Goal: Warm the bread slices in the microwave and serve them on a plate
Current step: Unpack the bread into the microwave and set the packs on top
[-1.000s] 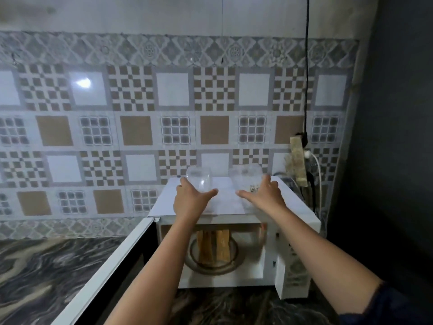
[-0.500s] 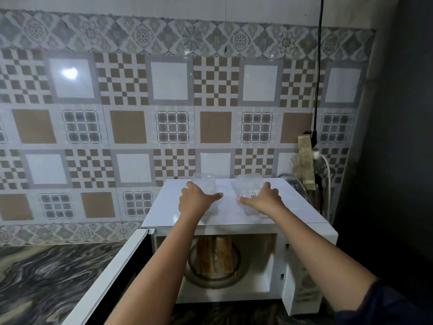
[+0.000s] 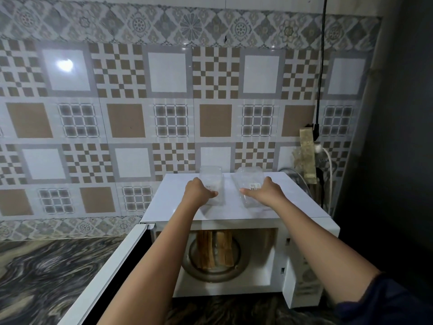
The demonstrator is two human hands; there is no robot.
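A white microwave [image 3: 239, 213] stands on the counter with its door [image 3: 110, 273] swung open to the left. Inside, two bread slices [image 3: 214, 249] lie on the round glass turntable [image 3: 212, 272]. Two clear plastic containers rest on the microwave's top. My left hand [image 3: 199, 192] grips the left container [image 3: 212, 181]. My right hand [image 3: 266, 193] holds the right container [image 3: 249, 184], which carries a small barcode label. No plate is in view.
A dark marbled counter [image 3: 46, 277] stretches to the left. A patterned tile wall [image 3: 140, 102] rises behind. At the right hang a black cable [image 3: 321, 66], a power strip [image 3: 308, 156] and white cords, beside a dark wall [image 3: 398, 137].
Both hands stayed on the clear containers on the microwave top, which now lie flatter. The view tilted down and came closer to the microwave.
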